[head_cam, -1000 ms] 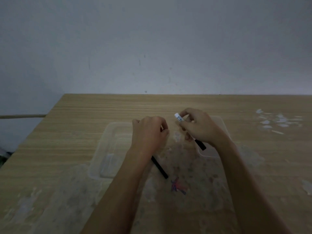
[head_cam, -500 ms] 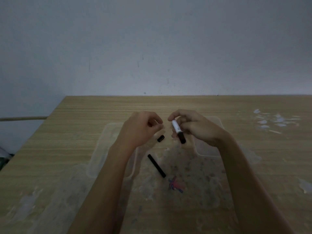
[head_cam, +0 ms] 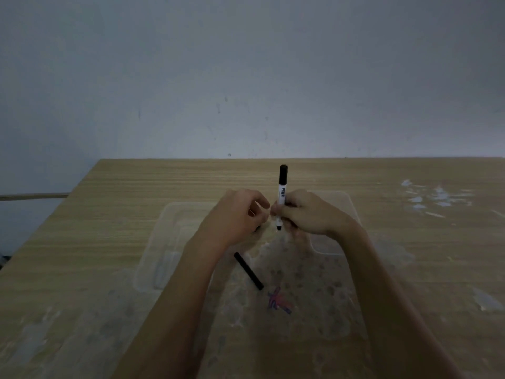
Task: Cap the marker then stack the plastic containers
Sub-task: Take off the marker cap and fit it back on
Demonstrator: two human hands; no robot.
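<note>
Now, marker: the marker (head_cam: 281,193) stands nearly upright in the right hand (head_cam: 306,213), black end up, small dark tip pointing down below the fingers.
Right hand: closed around the lower white barrel of the marker, above the worktop (head_cam: 114,214).
Left hand: the left hand (head_cam: 237,214) is curled with fingertips pinched narrow, just beside the marker's lower end; a dark bit shows under its fingers, too hidden to tell whether it holds something.
Loose black piece: a slim black stick (head_cam: 248,270) lies slanted on the worktop, near the left forearm, apart from both hands.
Containers: one clear plastic container (head_cam: 164,250) sits under the left arm, a second container (head_cam: 347,212) under the right hand; side by side, not stacked.
Writing: a small black print on the white barrel, too small to read; a red and blue scribble (head_cam: 278,302) marks the worktop.
Change: half a second ago the marker was tilted low with its dark end down; it has swung upright, and the hands have drawn closer.
</note>
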